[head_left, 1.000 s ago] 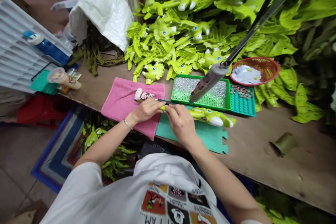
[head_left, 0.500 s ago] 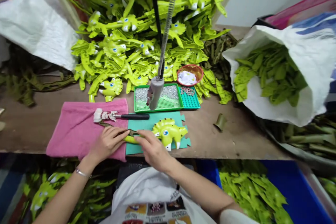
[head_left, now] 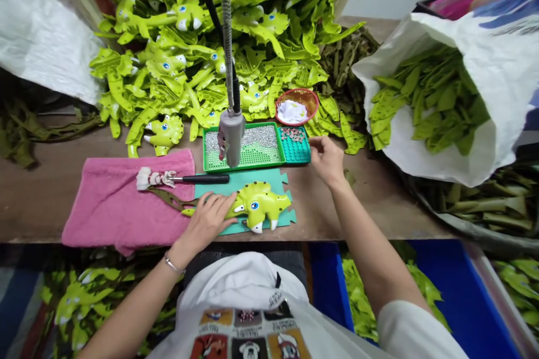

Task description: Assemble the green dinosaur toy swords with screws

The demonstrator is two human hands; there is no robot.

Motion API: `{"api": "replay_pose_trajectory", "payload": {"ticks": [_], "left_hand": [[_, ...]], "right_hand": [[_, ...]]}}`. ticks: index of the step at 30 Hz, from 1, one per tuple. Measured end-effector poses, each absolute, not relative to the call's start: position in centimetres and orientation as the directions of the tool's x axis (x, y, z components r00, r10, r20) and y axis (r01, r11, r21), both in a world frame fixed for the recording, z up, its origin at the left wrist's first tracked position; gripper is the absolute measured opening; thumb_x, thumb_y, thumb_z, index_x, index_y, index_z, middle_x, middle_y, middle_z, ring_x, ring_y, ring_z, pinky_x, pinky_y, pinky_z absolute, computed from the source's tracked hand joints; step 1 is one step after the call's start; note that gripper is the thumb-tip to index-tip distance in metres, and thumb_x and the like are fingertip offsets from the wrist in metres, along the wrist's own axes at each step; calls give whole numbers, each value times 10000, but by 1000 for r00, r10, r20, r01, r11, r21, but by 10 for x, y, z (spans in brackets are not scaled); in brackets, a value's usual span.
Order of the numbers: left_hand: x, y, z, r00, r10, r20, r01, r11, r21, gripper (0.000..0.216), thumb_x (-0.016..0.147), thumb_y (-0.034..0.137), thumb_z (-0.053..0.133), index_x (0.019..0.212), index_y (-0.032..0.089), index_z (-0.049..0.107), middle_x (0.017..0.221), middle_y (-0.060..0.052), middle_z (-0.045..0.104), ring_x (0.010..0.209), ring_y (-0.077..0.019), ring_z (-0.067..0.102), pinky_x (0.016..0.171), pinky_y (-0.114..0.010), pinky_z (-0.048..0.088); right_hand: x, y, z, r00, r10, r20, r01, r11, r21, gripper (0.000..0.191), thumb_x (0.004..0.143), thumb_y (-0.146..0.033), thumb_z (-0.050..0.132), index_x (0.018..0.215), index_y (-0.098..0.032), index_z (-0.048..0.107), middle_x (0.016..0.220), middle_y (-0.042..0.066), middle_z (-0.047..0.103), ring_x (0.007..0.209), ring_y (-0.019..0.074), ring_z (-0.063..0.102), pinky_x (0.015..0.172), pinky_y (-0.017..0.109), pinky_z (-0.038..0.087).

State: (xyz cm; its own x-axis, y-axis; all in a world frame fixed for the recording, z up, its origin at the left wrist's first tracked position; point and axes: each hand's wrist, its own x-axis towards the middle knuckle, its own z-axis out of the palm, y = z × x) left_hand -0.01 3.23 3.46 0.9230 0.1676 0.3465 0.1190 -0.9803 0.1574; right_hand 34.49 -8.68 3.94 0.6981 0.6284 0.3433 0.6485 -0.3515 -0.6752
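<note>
My left hand (head_left: 209,216) lies with outstretched fingers over the long narrow part of a lime-green plastic dinosaur piece (head_left: 266,202) with a blue eye and white horns. That piece rests on a teal foam mat (head_left: 273,176); a dark olive strip (head_left: 170,197) runs beside its narrow part. My right hand (head_left: 329,161) is at the right edge of a small teal tray (head_left: 297,151) holding small brownish pieces. Its fingers are curled together; their tips are partly hidden. Beside it, a green perforated tray (head_left: 244,161) holds many small silvery parts, beneath a hanging grey cylindrical tool (head_left: 232,134).
A black-handled tool (head_left: 206,179) with a cloth-wrapped end lies across a pink towel (head_left: 105,196) and the mat. Behind the trays are a red basket (head_left: 309,102) and heaped dinosaur parts (head_left: 168,61). A white sack (head_left: 488,84) of green parts stands right.
My right hand has left the dinosaur piece and moved right and away from me to the teal tray. My left hand has shifted right along the piece. The camera view has shifted slightly.
</note>
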Motion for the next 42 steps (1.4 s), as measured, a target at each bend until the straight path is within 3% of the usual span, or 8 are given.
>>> {"api": "replay_pose_trajectory", "payload": {"ticks": [4,12,17,24,29,34,42], "left_hand": [[-5,37,37,911,159,382,107,-982,153,510,979,319,554,1437,125,440,1005,-111,719,926,-253,651,897,-406,463],[-2,38,54,871,120,477,55,-987,148,541,998,283,519,1484,87,385,1011,-116,708,933,-240,631,876,-366,468],[-9,46,65,877,128,463,93,-991,98,556,998,278,514,1518,144,369,994,-90,721,906,-240,649,878,-368,458],[-40,75,50,885,234,402,185,-970,158,614,999,394,482,1556,200,313,982,-74,706,859,-221,652,787,-308,481],[-43,75,39,873,303,381,239,-949,206,630,973,404,506,1549,230,323,1105,-96,704,967,-250,664,851,-339,497],[-42,70,38,874,337,349,269,-936,228,645,952,396,540,1541,242,330,1190,-100,682,1011,-249,657,882,-348,507],[-39,59,45,874,387,296,331,-917,223,830,917,334,512,1602,145,83,1382,-194,562,1176,-323,587,977,-470,472]], "right_hand": [[369,-98,41,756,566,330,608,-418,-675,238,791,-205,507,963,-171,668,965,132,746,874,256,703,861,430,566],[448,-113,39,867,398,300,498,-673,-547,282,818,-177,467,1011,-125,666,1040,173,735,978,275,683,944,437,515],[484,-91,43,861,414,297,509,-713,-482,331,840,-157,446,1067,-109,682,1099,191,721,1040,285,660,988,433,487],[508,-31,55,816,506,281,578,-701,-417,414,880,-130,399,1179,-103,684,1210,181,692,1137,276,619,1041,402,446],[508,18,58,804,539,252,594,-701,-396,527,848,-214,578,1367,-128,568,1401,160,590,1234,263,556,1047,368,432],[503,41,62,864,447,232,504,-772,-387,317,854,-219,577,1127,-140,718,1144,190,703,1053,283,629,953,411,456],[482,-31,89,861,292,416,469,-770,-432,268,809,-147,475,976,-95,678,1022,176,671,1007,252,610,923,390,472]]}}
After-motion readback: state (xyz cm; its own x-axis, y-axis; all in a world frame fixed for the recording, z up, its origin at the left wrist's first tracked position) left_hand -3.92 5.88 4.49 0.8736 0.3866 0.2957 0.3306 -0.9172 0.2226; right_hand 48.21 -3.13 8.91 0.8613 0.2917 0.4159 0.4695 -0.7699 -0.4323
